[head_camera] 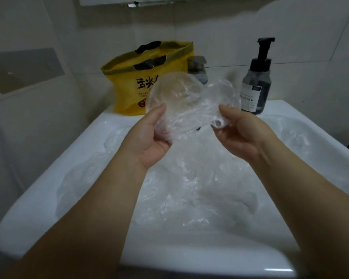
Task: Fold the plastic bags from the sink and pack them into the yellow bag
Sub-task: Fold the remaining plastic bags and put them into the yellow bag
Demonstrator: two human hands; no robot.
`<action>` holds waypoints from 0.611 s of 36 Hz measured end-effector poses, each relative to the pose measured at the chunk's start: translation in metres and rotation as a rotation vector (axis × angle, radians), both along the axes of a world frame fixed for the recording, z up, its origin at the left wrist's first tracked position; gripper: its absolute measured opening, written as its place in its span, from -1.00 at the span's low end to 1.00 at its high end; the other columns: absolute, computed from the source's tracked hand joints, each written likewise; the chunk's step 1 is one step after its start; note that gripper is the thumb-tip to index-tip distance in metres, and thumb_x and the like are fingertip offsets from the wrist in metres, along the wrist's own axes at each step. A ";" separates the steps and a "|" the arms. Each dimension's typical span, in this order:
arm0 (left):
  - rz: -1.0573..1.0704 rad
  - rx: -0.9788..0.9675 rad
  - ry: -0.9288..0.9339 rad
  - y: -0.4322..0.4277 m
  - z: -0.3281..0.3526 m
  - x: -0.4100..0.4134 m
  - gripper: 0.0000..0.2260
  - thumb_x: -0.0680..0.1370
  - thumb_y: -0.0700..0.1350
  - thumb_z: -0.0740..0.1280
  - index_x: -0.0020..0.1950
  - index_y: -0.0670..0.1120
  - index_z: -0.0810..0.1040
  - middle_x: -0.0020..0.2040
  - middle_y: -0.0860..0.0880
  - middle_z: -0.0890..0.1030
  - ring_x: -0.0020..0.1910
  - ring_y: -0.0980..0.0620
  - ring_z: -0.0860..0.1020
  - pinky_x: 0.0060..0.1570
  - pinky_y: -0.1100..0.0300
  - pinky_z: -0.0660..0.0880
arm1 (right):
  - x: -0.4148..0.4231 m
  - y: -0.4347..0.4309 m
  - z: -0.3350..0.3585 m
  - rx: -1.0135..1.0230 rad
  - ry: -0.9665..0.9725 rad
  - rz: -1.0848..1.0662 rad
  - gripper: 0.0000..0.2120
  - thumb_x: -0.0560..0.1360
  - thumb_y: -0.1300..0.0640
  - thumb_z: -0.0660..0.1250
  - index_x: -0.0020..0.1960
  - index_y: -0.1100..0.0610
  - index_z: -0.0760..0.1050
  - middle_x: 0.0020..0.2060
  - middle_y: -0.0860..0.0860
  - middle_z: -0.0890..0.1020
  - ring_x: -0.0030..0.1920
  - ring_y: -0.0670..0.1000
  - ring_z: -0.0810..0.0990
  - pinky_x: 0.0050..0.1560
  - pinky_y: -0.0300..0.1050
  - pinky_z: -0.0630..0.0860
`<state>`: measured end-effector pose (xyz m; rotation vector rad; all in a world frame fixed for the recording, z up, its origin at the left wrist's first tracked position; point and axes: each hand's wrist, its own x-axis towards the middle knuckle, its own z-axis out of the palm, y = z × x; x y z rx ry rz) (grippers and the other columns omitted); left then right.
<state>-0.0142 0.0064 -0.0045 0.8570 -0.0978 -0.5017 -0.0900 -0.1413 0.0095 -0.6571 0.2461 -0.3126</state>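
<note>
The sink (pixel 48 178) is filled almost rim to rim with loose bags (pixel 189 178), leaving only its near and left rims bare. On the far ledge the yellow bag (pixel 127 83) stands at the left, the tap (pixel 197 67) just right of it, and the bottle (pixel 256 81) farther right across an open gap. The yellow bag's mouth opens upward into free air, crossed by black handles (pixel 147 47), while the held bag (pixel 189 101), stretched between left hand (pixel 149 141) and right hand (pixel 242 137), hangs in front of it and the tap.
</note>
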 end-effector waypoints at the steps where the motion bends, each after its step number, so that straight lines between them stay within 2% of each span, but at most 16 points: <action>1: -0.007 0.030 -0.021 0.000 0.000 -0.001 -0.83 0.54 -0.18 0.34 0.12 -0.14 0.59 -0.08 -0.10 0.71 -0.12 0.02 0.65 -0.41 0.28 0.55 | -0.002 0.000 0.001 0.027 -0.009 0.003 -0.87 0.55 0.39 0.21 -0.14 0.24 0.43 -0.34 0.15 0.66 -0.19 0.05 0.66 -0.08 -0.12 0.61; 3: -0.035 0.096 -0.076 -0.002 -0.001 -0.003 -0.85 0.51 -0.20 0.36 0.07 -0.13 0.59 -0.07 -0.10 0.71 -0.11 0.00 0.68 -0.14 0.16 0.64 | -0.003 0.000 0.002 0.029 -0.008 0.008 -0.86 0.57 0.37 0.19 -0.14 0.24 0.42 -0.44 0.14 0.64 -0.36 0.02 0.63 -0.23 -0.17 0.60; 5: -0.083 0.179 -0.130 -0.001 -0.004 -0.003 -0.74 0.44 -0.14 0.41 0.12 -0.11 0.60 0.10 -0.10 0.68 0.01 -0.02 0.65 0.18 0.09 0.52 | -0.003 -0.001 0.002 -0.007 0.005 0.013 -0.85 0.59 0.34 0.18 -0.14 0.22 0.42 -0.43 0.12 0.63 -0.37 0.00 0.60 -0.19 -0.15 0.57; 7: -0.162 0.251 -0.151 0.000 -0.005 -0.003 -0.55 0.35 -0.04 0.45 0.23 -0.08 0.59 0.20 -0.10 0.63 0.10 -0.04 0.61 0.31 0.06 0.37 | -0.002 -0.004 0.002 -0.039 -0.003 0.044 -0.78 0.60 0.29 0.18 -0.19 0.22 0.48 -0.40 0.09 0.63 -0.35 -0.02 0.59 -0.16 -0.18 0.53; 8: -0.203 0.281 -0.152 0.000 -0.005 -0.003 -0.49 0.33 -0.01 0.45 0.27 -0.07 0.58 0.20 -0.09 0.64 0.15 -0.06 0.60 0.35 0.04 0.36 | -0.002 -0.005 0.001 -0.062 -0.014 0.072 -0.70 0.61 0.26 0.19 -0.25 0.22 0.56 -0.36 0.09 0.65 -0.30 -0.01 0.60 -0.11 -0.18 0.52; 10: -0.245 0.318 -0.148 0.001 -0.006 -0.003 -0.50 0.33 0.01 0.44 0.25 -0.06 0.58 0.17 -0.08 0.65 0.18 -0.08 0.60 0.33 0.02 0.43 | -0.003 -0.004 0.000 -0.134 -0.019 0.118 -0.58 0.61 0.19 0.19 -0.34 0.20 0.64 -0.31 0.09 0.69 -0.27 0.01 0.66 -0.08 -0.13 0.59; 12: -0.220 0.317 -0.148 0.001 -0.003 -0.004 -0.66 0.40 -0.02 0.42 0.15 -0.06 0.61 0.09 -0.07 0.68 0.06 -0.05 0.65 0.17 0.08 0.55 | -0.005 -0.004 0.000 -0.169 -0.016 0.117 -0.54 0.62 0.15 0.18 -0.39 0.17 0.64 -0.37 0.06 0.69 -0.38 -0.02 0.67 -0.32 -0.16 0.63; 13: -0.186 0.313 -0.146 0.001 -0.003 -0.004 -0.72 0.44 -0.04 0.41 0.13 -0.07 0.62 0.08 -0.07 0.68 0.04 -0.04 0.65 0.14 0.08 0.56 | -0.007 -0.003 0.001 -0.183 -0.016 0.110 -0.48 0.61 0.13 0.19 -0.47 0.15 0.64 -0.39 0.04 0.68 -0.40 -0.03 0.67 -0.34 -0.18 0.62; 16: -0.107 0.224 -0.127 0.004 -0.002 0.000 -0.64 0.49 -0.09 0.38 0.28 -0.09 0.57 0.21 -0.10 0.63 0.20 -0.09 0.59 0.26 -0.04 0.49 | -0.007 -0.004 0.001 -0.180 0.006 0.071 -0.43 0.60 0.11 0.21 -0.56 0.11 0.62 -0.39 0.03 0.69 -0.37 -0.01 0.68 -0.08 -0.07 0.59; 18: -0.089 0.113 -0.116 0.007 -0.001 0.003 -0.65 0.46 -0.11 0.37 0.26 -0.07 0.58 0.19 -0.09 0.64 0.17 -0.09 0.61 0.21 -0.05 0.51 | -0.005 -0.006 0.000 -0.148 0.042 0.028 -0.58 0.60 0.13 0.23 -0.39 0.13 0.63 -0.37 0.06 0.69 -0.35 0.02 0.68 -0.03 -0.02 0.57; 20: -0.114 0.004 -0.121 0.010 0.002 0.003 -0.70 0.42 -0.12 0.33 0.13 -0.09 0.62 0.10 -0.08 0.65 0.06 -0.05 0.64 0.06 0.06 0.56 | -0.002 -0.007 -0.001 -0.154 0.087 -0.009 -0.77 0.59 0.13 0.25 -0.21 0.13 0.54 -0.34 0.08 0.70 -0.26 0.05 0.69 0.04 0.04 0.58; 22: -0.149 -0.084 -0.098 0.013 0.003 0.004 -0.60 0.40 -0.11 0.32 0.23 -0.14 0.58 0.12 -0.10 0.62 0.01 -0.04 0.64 -0.05 0.14 0.61 | -0.001 -0.007 -0.001 -0.172 0.104 -0.014 -0.83 0.58 0.11 0.28 -0.15 0.12 0.53 -0.26 0.10 0.71 -0.15 0.10 0.70 0.04 0.09 0.59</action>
